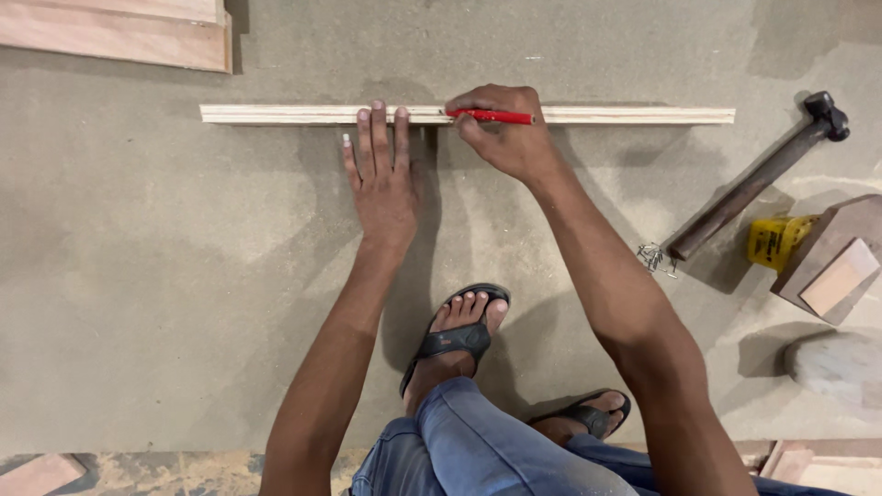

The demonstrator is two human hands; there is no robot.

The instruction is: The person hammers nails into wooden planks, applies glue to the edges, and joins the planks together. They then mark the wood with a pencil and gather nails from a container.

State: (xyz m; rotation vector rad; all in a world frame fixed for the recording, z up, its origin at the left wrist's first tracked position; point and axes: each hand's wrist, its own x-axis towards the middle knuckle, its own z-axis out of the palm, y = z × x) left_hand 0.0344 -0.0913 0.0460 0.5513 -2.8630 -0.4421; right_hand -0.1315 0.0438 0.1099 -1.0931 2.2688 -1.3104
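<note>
A: Now, head view. Where does the wooden strip [276,114] lie?

B: Flat on the grey board [165,276], running left to right across the upper part of the view, its long edges level with the picture's top edge.

A: And the left hand [381,179]?

B: Palm down on the board, fingers stretched and spread a little. The tips of the longer fingers rest on the strip near its middle; nothing is gripped.

A: The right hand [505,133]?

B: Fingers closed around a red pencil [494,117], which lies along the top of the strip, its dark tip pointing right. The hand sits just beside the left fingertips.

A: What surrounds the work?

B: At right, a hammer [753,179] lies slanted, head toward the upper right. A small heap of nails [652,257] sits at its handle end. Near these are a yellow tape measure [776,241] and a wooden block [831,262], touching each other. A plank [119,32] occupies the upper left corner.

A: And below?

B: A sandalled foot [459,335] planted on the board between the forearms, and a second sandal [588,413] beside a blue-jeaned knee [478,441].
</note>
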